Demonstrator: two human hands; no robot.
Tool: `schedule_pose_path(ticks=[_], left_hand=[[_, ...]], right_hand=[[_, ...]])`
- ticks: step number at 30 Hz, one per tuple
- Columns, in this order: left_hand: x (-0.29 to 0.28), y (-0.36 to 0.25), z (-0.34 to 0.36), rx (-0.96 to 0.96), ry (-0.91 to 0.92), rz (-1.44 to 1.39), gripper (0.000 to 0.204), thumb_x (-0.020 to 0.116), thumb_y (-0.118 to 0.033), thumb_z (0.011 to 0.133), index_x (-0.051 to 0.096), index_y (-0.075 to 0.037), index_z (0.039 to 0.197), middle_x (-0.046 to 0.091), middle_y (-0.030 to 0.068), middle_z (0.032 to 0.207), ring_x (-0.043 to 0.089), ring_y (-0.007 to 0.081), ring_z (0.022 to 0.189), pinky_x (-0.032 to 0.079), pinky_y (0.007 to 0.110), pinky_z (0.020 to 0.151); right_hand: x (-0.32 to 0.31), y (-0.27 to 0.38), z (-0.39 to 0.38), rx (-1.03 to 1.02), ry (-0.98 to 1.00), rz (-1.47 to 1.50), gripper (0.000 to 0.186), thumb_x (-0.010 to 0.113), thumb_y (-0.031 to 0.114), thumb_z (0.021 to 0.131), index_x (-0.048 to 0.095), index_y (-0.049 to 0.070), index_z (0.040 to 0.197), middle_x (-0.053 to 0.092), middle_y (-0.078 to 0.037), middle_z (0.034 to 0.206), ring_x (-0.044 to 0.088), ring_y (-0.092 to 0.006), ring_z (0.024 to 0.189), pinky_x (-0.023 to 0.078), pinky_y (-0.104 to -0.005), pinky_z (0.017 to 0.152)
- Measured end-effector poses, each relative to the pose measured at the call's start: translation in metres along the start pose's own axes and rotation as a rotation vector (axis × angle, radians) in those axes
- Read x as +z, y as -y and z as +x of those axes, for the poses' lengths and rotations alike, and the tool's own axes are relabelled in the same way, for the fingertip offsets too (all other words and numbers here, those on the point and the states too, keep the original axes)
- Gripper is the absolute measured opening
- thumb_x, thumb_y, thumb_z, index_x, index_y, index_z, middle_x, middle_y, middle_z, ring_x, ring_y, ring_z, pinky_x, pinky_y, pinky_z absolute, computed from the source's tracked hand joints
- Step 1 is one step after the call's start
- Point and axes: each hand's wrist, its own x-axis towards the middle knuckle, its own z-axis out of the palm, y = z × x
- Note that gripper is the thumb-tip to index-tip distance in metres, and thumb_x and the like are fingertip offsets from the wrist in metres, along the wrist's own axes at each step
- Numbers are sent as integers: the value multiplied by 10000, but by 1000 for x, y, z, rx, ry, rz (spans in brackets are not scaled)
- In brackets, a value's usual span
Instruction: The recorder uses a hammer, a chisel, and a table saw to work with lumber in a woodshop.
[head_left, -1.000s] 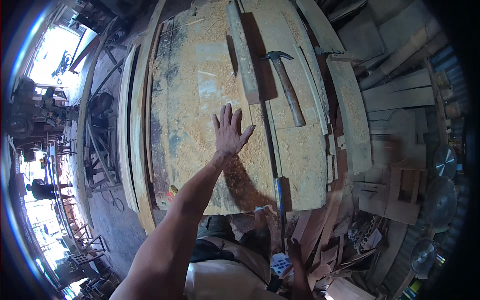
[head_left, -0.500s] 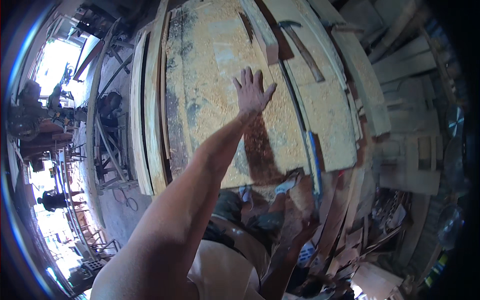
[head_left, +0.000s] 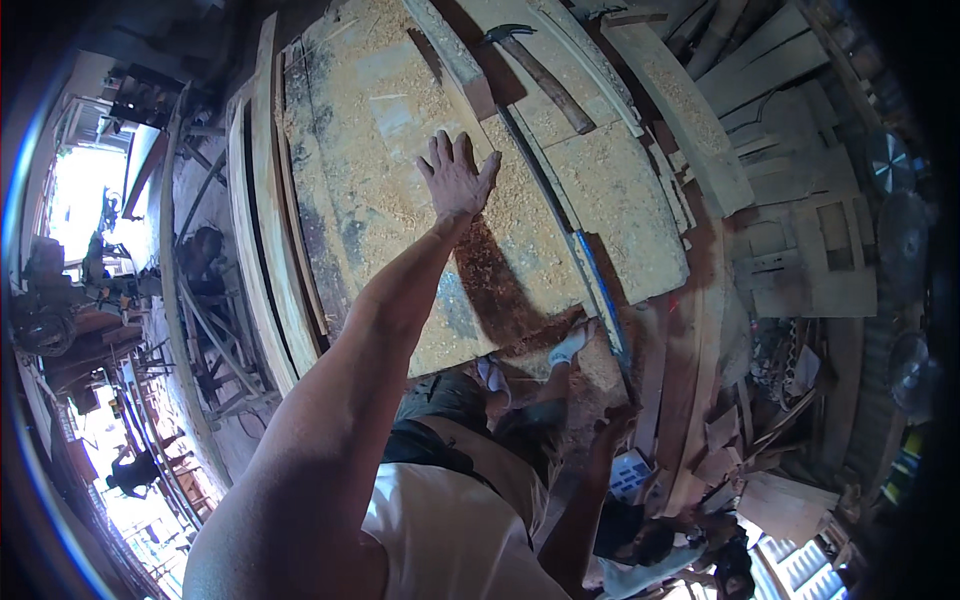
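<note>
With fingers spread, my left hand is palm down over a broad wooden board strewn with pale shavings. Whether the palm presses on the surface or hovers just above cannot be made out. My right hand is low at my right side, in shadow, its fingers too dark to read. It is close to the near end of a long, thin dark-and-blue bar running along the board. A squared timber lies beyond my left hand. Right of that rests a claw hammer with a wooden handle.
Long planks line the left side, and another thick plank runs along the right. Wooden offcuts are piled farther right. My feet are at the board's near edge. A metal frame stands at left.
The view has shifted, so the board, hammer and planks appear farther left and tilted. My left hand keeps its spread pose over the board. My right hand shows slightly higher in the picture.
</note>
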Motion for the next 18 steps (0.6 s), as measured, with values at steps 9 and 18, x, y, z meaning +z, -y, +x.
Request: schedule_pose_path(ticks=[9, 18], left_hand=[[-4, -4, 4, -38, 30, -29, 953, 561, -782, 1037, 465, -95, 1689, 314, 269, 1821, 208, 447, 1723, 50, 672, 1387], [-9, -6, 8, -38, 66, -17, 966, 556, -771, 1046, 441, -62, 1692, 262, 285, 1836, 154, 451, 1738, 26, 681, 1384]], right_hand=[[-45, 29, 15, 453, 401, 243, 652, 482, 773, 1125, 479, 211, 794, 411, 22, 638, 467, -142, 545, 359, -305, 481], [-29, 178, -30, -442, 622, -1294, 529, 614, 518, 1142, 770, 17, 1208, 801, -241, 1097, 795, -375, 1061, 626, -474, 841]])
